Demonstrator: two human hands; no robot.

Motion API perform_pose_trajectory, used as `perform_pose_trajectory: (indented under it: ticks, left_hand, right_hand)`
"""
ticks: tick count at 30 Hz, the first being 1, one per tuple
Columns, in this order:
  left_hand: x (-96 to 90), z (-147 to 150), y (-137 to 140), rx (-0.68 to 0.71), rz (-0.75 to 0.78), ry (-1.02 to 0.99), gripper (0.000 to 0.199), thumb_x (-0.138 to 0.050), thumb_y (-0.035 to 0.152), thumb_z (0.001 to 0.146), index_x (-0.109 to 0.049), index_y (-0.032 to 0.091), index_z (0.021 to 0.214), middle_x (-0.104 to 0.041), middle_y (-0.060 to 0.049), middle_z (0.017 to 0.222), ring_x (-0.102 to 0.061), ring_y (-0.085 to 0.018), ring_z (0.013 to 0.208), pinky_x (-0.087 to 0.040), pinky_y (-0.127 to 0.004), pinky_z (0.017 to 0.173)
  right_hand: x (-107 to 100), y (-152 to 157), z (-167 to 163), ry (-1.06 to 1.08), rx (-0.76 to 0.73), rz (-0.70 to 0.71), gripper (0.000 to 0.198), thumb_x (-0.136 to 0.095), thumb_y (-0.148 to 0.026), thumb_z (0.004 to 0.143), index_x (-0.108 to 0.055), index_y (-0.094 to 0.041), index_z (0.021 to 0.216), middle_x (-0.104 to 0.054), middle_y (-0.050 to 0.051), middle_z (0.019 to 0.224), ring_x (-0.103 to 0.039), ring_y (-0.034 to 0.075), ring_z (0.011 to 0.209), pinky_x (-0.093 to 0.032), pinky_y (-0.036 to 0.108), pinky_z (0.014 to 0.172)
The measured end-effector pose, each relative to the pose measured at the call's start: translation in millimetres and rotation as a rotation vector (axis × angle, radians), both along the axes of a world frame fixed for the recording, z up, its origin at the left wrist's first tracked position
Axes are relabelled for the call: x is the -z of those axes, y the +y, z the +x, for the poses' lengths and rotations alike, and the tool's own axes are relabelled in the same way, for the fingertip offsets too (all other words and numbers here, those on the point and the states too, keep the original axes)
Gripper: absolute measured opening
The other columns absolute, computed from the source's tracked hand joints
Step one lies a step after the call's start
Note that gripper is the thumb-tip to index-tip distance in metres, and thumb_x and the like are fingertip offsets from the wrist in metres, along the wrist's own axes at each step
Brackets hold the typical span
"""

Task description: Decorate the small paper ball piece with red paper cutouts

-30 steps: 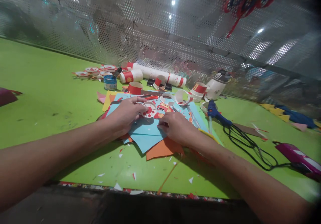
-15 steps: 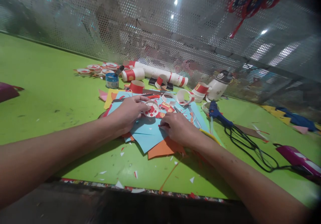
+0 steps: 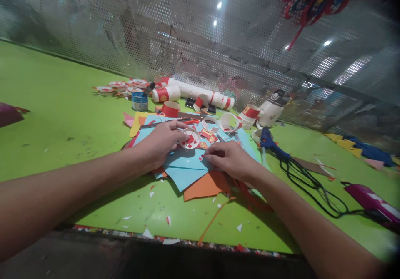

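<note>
My left hand [image 3: 161,143] grips a shallow white paper cup bottom [image 3: 190,142] by its left side, thumb over the rim. Small red paper pieces lie inside it. My right hand [image 3: 229,156] is closed in a pinch just right of it, low over a blue paper sheet [image 3: 184,158]. Tiny red paper bits [image 3: 201,158] show at the right fingertips; whether they are held or lie on the sheet I cannot tell. Beyond the hands are red-and-yellow cup scraps [image 3: 208,136] and a white cut cup ring [image 3: 229,123].
A blue glue gun [image 3: 273,143] with a looped black cord lies to the right, near a magenta device [image 3: 371,202]. At the back stand a blue jar [image 3: 139,100], stacked paper cups [image 3: 193,90] and a white bottle [image 3: 271,108]. Orange paper [image 3: 206,186] and scraps lie toward the front edge.
My right hand has shifted slightly right, away from the cup bottom. The cup bottom has moved a little right and down in my left hand's grip.
</note>
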State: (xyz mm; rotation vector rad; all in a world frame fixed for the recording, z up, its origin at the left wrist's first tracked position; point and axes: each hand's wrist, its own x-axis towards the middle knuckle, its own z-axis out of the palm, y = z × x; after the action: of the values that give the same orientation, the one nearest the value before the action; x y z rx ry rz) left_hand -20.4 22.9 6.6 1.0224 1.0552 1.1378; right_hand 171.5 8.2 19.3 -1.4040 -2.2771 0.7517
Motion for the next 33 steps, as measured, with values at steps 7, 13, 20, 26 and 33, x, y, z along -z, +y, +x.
perform_pose_trajectory:
  ticks: [7, 13, 20, 26, 33]
  left_hand:
    - [-1.0, 2, -7, 0.13, -0.006, 0.018, 0.016, -0.07, 0.013, 0.067, -0.065, 0.013, 0.083, -0.064, -0.003, 0.065, -0.055, -0.01, 0.054, -0.041, -0.021, 0.05]
    - [1.1, 5, -10, 0.164, -0.044, 0.032, 0.019, -0.072, 0.015, 0.065, -0.067, 0.014, 0.083, -0.067, -0.006, 0.069, -0.059, -0.014, 0.058, -0.044, -0.024, 0.053]
    - [1.7, 6, -9, 0.181, -0.013, 0.069, 0.017, -0.07, 0.016, 0.067, -0.066, 0.013, 0.083, -0.063, -0.002, 0.063, -0.054, -0.011, 0.054, -0.038, -0.021, 0.05]
    - [-1.3, 7, -11, 0.153, -0.002, 0.173, 0.02, -0.069, 0.016, 0.069, -0.066, 0.012, 0.088, -0.058, 0.001, 0.058, -0.047, -0.009, 0.051, -0.032, -0.021, 0.049]
    - [-5.6, 9, -14, 0.152, 0.027, 0.247, 0.014, -0.065, 0.013, 0.073, -0.065, 0.01, 0.087, -0.054, 0.004, 0.055, -0.043, -0.008, 0.05, -0.031, -0.022, 0.05]
  right_hand:
    - [-11, -5, 6, 0.375, 0.063, -0.231, 0.012, -0.063, -0.028, 0.079, -0.065, -0.017, 0.074, -0.058, -0.001, 0.062, -0.052, 0.011, 0.057, -0.044, 0.027, 0.058]
    - [-8, -3, 4, 0.344, 0.082, -0.165, 0.012, -0.064, -0.028, 0.076, -0.064, -0.016, 0.073, -0.057, -0.002, 0.061, -0.05, 0.011, 0.056, -0.042, 0.028, 0.058]
    - [-6, -1, 3, 0.243, 0.09, -0.041, 0.013, -0.061, -0.028, 0.077, -0.064, -0.016, 0.073, -0.055, -0.001, 0.061, -0.048, 0.012, 0.057, -0.036, 0.026, 0.054]
    - [-9, 1, 3, 0.122, 0.025, 0.049, 0.014, -0.056, -0.025, 0.084, -0.063, -0.015, 0.077, -0.054, -0.001, 0.062, -0.047, 0.012, 0.058, -0.035, 0.026, 0.054]
    - [-14, -3, -3, -0.096, -0.078, 0.187, 0.01, -0.054, -0.012, 0.085, -0.061, -0.015, 0.079, -0.057, 0.0, 0.068, -0.045, 0.011, 0.062, -0.035, 0.025, 0.059]
